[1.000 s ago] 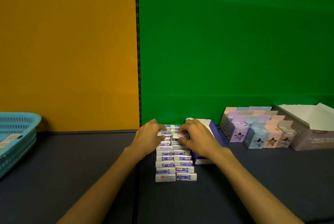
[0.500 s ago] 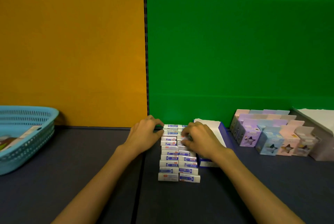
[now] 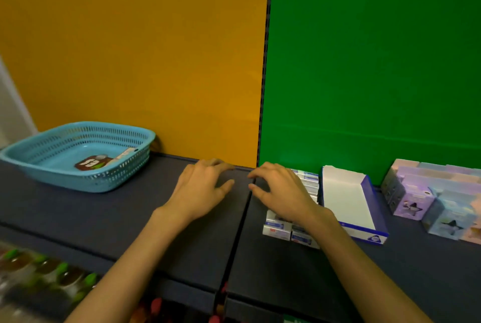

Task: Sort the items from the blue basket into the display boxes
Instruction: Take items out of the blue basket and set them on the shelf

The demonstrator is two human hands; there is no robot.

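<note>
Both hands hover palm-down over the dark shelf (image 3: 135,213), fingers loosely spread and holding nothing; the left hand (image 3: 201,190) is over bare shelf, well apart from the blue basket (image 3: 104,179) at far left, where a brown packet (image 3: 92,162) lies; the right hand (image 3: 282,191) covers the rows of small white boxes (image 3: 277,230), its fingertips (image 3: 253,174) reaching left past them; the empty blue-and-white display box (image 3: 364,229) stands just beside, with pastel boxes (image 3: 413,197) further right.

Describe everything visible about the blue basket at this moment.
The blue basket is light blue, plastic-looking, rectangular with rounded corners, slotted walls and a flared rim. It sits upright on the dark shelf at far left, by the orange wall. Inside lie a brown packet and a pale flat item. Neither hand touches it.
</note>
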